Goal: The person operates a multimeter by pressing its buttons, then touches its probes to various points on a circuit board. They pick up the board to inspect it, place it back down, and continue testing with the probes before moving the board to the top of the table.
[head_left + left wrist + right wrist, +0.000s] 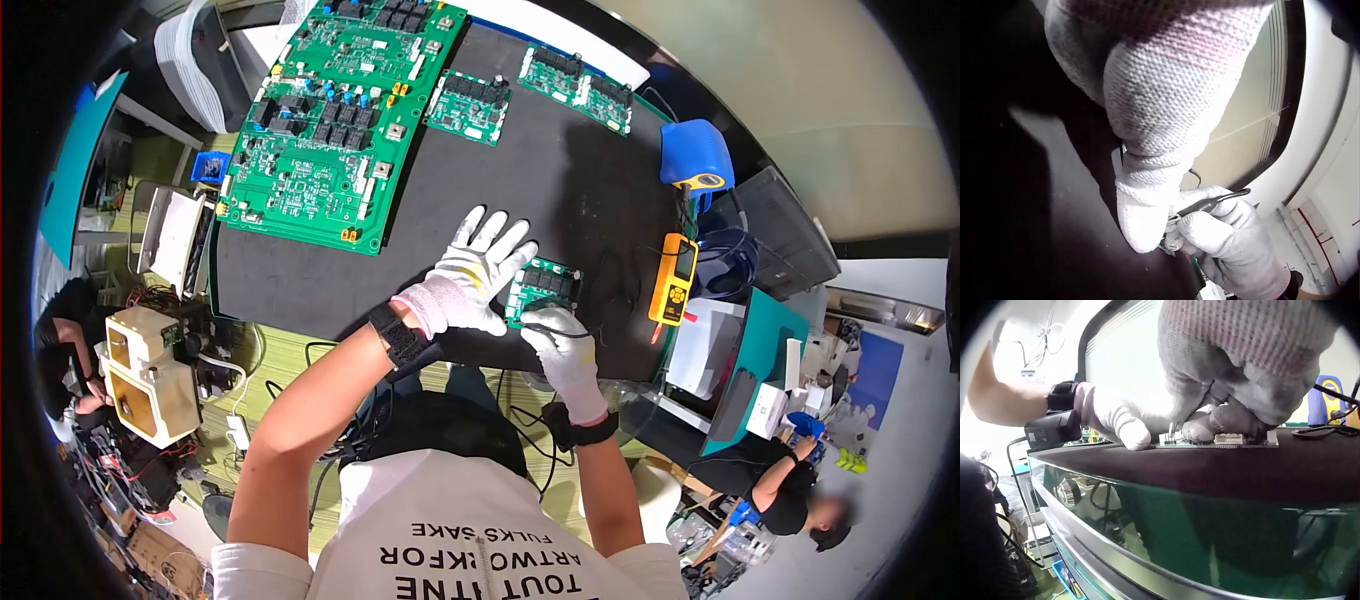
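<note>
Both hands wear white knitted gloves. A small green circuit board (545, 287) with black relays lies on the dark mat near the table's front edge. Over its near end, my right hand (562, 350) pinches a black test probe (1200, 206) with a thin cable. The metal tip (1172, 431) comes down at the board's edge, beside white connectors; part of the board is hidden under the fingers. My left hand (475, 272) lies to the left with fingers spread and straight, its fingertips at the board's left side. In the right wrist view the left thumb (1134, 434) rests close by the board.
Large green circuit boards (300, 185) lie at the back left. Smaller boards (468, 107) sit along the back edge. At the right are a yellow handheld meter (674, 280) and a blue device (695, 152) with cables. Another person (800, 500) is off to the right.
</note>
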